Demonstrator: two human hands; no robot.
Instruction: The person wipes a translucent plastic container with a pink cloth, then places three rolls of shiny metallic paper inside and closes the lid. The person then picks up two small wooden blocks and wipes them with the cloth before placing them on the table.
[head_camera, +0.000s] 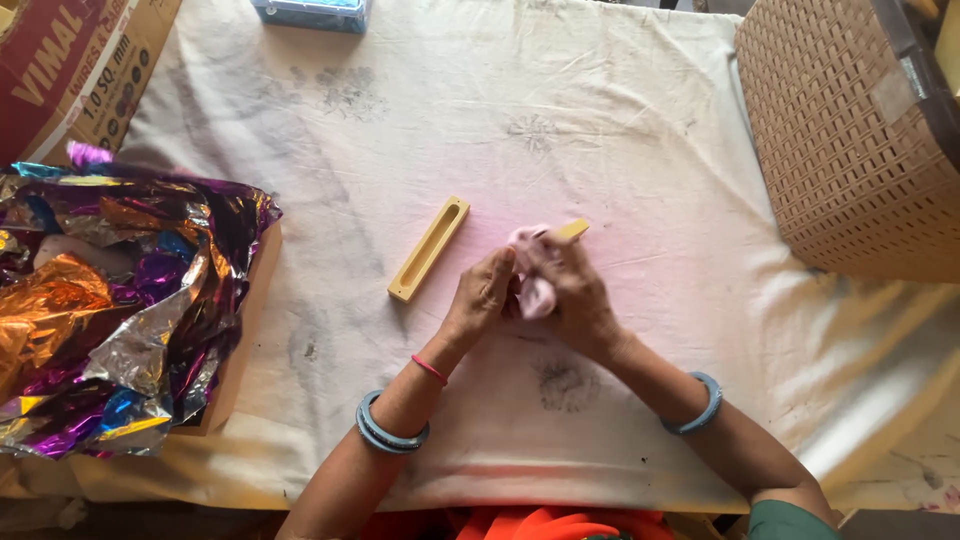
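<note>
My left hand (482, 298) and my right hand (572, 296) meet at the middle of the cloth-covered table (620, 140). Between them they pinch a small pink crumpled piece (533, 290), soft-looking, with a yellow stick-like piece (572, 229) poking out above my right fingers. What the pink piece is made of I cannot tell. A long yellow slotted holder (429, 248) lies flat on the cloth just left of my left hand, untouched. Both wrists wear blue bangles.
A heap of shiny multicoloured foil (110, 300) fills the left side. A printed cardboard box (70, 70) stands at the far left corner, a blue box (312, 13) at the far edge, a woven tan basket (850, 140) at the right.
</note>
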